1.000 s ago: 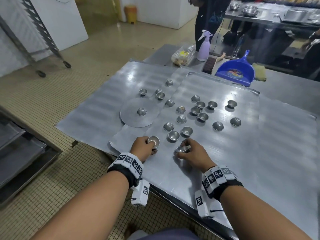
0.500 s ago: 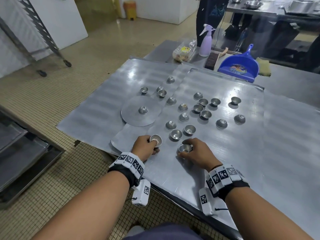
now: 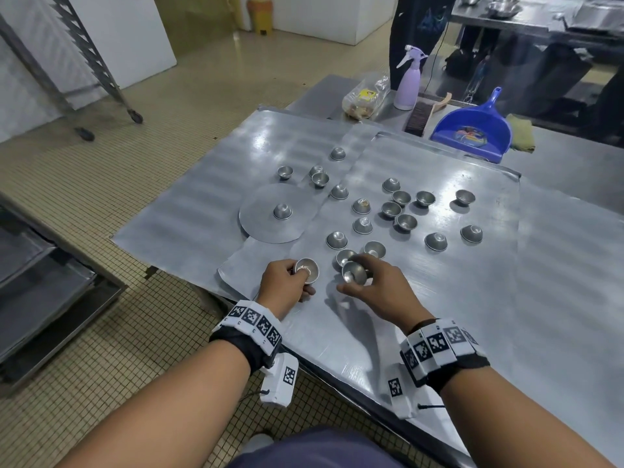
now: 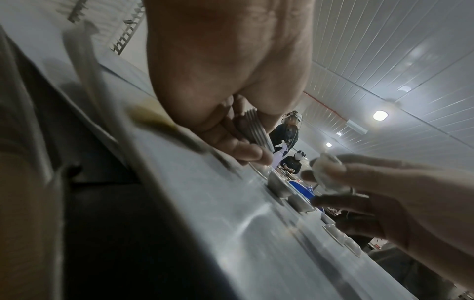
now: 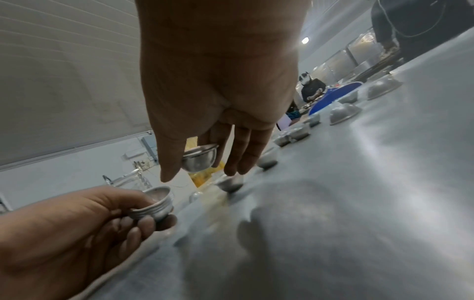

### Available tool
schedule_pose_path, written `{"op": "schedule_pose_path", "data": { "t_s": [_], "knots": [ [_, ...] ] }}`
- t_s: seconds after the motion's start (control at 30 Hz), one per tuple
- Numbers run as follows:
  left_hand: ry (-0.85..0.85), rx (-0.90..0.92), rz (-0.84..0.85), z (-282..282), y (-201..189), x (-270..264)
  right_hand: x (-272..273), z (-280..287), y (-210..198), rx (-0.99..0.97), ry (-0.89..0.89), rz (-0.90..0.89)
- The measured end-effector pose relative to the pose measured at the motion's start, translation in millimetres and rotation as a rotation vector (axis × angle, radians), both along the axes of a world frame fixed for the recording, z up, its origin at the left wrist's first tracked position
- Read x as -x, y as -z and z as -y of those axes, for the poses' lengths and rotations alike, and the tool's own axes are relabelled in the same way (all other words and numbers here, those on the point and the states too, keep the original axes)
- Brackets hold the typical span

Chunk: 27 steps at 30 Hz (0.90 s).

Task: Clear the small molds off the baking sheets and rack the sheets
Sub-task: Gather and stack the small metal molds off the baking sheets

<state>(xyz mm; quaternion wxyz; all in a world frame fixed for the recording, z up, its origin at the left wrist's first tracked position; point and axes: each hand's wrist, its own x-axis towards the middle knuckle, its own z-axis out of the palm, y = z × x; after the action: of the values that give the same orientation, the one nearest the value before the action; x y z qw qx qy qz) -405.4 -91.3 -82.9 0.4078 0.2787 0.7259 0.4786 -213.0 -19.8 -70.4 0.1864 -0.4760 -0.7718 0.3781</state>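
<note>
Several small metal molds (image 3: 403, 221) are scattered over two overlapping baking sheets (image 3: 456, 285) on the table. My left hand (image 3: 287, 282) grips a nested stack of molds (image 3: 306, 270) near the front edge; the stack (image 5: 153, 205) shows ridged rims in the right wrist view. My right hand (image 3: 374, 285) pinches a single mold (image 3: 354, 273) lifted just above the sheet, seen as a mold (image 5: 200, 158) between thumb and fingers. A flat round metal disc (image 3: 277, 214) with one mold on it lies on the left sheet (image 3: 189, 211).
A blue dustpan (image 3: 472, 130), a brush (image 3: 418, 118), a lilac spray bottle (image 3: 407, 86) and a plastic bag (image 3: 363, 97) sit at the table's far edge. A wheeled sheet rack (image 3: 84, 59) stands far left. Trays (image 3: 37, 298) lie on a low shelf left. A person (image 3: 418, 25) stands beyond.
My right hand has lifted its mold off the sheet and moved it slightly toward the left hand. The left hand keeps holding its stack in about the same place.
</note>
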Motion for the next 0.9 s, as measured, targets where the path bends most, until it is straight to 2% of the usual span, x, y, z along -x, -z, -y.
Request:
{"op": "schedule_pose_path", "data": {
  "t_s": [0.13,0.23,0.37,0.53,0.73,0.9],
  "knots": [
    [-0.033,-0.044,0.121,0,-5,-5,20,4,-13,-0.029,-0.061,-0.062],
    [-0.095,-0.085,0.306,-1,-14,-7,36,8,-13,-0.064,-0.113,-0.076],
    [-0.056,-0.131,0.422,-1,-19,-11,50,11,-9,-0.101,-0.119,-0.048],
    [-0.096,-0.124,0.351,-1,-19,-7,48,10,-9,-0.059,-0.145,-0.017],
    [-0.025,-0.008,0.184,0,1,1,22,-19,2,-0.097,0.086,0.173],
    [0.011,-0.026,0.123,2,8,4,25,-23,11,-0.059,0.054,0.241]
  ]
}}
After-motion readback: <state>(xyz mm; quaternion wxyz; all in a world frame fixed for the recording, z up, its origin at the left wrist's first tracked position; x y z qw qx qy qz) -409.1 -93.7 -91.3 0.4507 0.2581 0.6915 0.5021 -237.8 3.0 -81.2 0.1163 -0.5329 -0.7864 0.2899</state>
